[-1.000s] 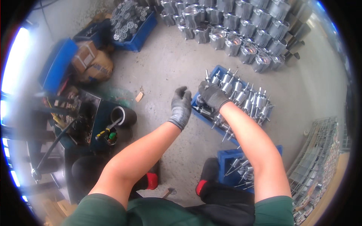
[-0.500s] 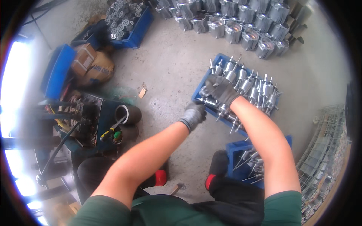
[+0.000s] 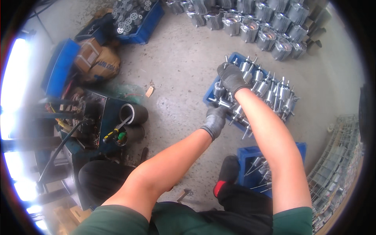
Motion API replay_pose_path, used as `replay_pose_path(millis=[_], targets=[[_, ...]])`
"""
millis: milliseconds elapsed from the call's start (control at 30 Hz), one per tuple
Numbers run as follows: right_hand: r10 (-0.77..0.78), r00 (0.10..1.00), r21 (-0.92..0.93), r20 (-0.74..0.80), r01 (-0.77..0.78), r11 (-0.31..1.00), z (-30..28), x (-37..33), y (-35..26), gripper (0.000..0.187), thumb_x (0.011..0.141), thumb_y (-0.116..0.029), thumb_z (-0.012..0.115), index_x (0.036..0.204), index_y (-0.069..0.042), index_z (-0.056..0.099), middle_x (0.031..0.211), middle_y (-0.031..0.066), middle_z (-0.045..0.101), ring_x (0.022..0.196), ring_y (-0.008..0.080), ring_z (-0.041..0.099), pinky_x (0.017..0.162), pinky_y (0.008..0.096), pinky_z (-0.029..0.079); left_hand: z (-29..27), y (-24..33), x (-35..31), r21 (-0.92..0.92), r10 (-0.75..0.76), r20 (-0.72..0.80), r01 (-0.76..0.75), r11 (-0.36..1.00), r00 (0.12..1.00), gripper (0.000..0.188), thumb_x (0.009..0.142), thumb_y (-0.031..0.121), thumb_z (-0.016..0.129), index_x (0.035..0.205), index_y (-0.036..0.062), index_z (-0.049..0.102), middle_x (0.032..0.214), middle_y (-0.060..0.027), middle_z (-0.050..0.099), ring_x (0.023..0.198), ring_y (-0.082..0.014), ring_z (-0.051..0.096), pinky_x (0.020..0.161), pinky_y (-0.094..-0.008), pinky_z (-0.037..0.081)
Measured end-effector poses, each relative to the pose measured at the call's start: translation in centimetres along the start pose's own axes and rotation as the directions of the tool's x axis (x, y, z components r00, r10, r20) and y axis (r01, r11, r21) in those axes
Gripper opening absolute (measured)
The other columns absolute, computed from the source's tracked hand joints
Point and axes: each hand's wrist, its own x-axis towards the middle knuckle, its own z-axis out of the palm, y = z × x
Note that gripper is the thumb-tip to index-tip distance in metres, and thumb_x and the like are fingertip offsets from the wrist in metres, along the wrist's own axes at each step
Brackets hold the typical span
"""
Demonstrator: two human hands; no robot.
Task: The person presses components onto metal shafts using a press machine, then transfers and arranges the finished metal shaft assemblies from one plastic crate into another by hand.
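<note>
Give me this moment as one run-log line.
left gloved hand: at edge of blue crate | right gloved hand: over shafted metal parts | grips: unclear

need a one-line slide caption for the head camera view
Gloved left hand and gloved right hand at a blue crate of metal shaft parts, with silver housings stacked beyond.

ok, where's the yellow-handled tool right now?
Head view, left side: the yellow-handled tool slants with its shaft at the dark cylinder's mouth, handle just left of the green object.
</note>
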Motion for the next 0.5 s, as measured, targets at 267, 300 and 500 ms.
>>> replay_pose_path(millis=[267, 300, 500], targets=[[0.072, 0.994, 0.396, 0.087, -0.101, 0.913, -1.1, -2.0, 1.4, 0.023, 0.094, -0.01, 0.061, 0.115, 0.0, 0.066, 0.1, 0.0147, 0.074, 0.095, 0.0281, 0.075, 0.077, 0.0409, 0.061, -0.7, -0.1, -2.1, -0.322, -0.043, 0.117, 0.079, 0.943, 0.992, 0.05, 0.084, 0.012, 0.07, 0.131, 0.0093, 0.052, 0.088, -0.0072, 0.062, 0.063, -0.0146, 0.055, 0.053, -0.034, 0.045], [0.071, 0.993, 0.397, 0.09, -0.101, 0.912, -1.7, -1.5, 0.0, 0.023, 0.094, -0.01, 0.061, 0.115, 0.0, 0.066, 0.1, 0.0147, 0.074, 0.095, 0.0281, 0.075, 0.077, 0.0409, 0.061, -0.7, -0.1, -1.9, -0.386, -0.011, 0.129, 0.061, 0.92, 0.992, 0.049, 0.085, 0.011, 0.07, 0.131, 0.0104, 0.052, 0.087, -0.0067, 0.061, 0.061, -0.0141, 0.054, 0.05, -0.0336, 0.044], [-0.233, 0.966, -0.123, 0.109, 0.246, 0.961, -2.2, -3.1, -5.6, 0.027, 0.093, -0.02, 0.055, 0.105, -0.001, 0.069, 0.105, 0.0216, 0.075, 0.096, 0.0366, 0.074, 0.088, 0.0437, 0.058, -1.1, 0.3, -3.5, -0.4, -0.011, 0.145, 0.069, 0.914, 0.989, 0.06, 0.092, 0.011, 0.055, 0.149, 0.0132, 0.037, 0.067, 0.0015, 0.046, 0.045, -0.0106, 0.039, 0.038, -0.029, 0.031]])
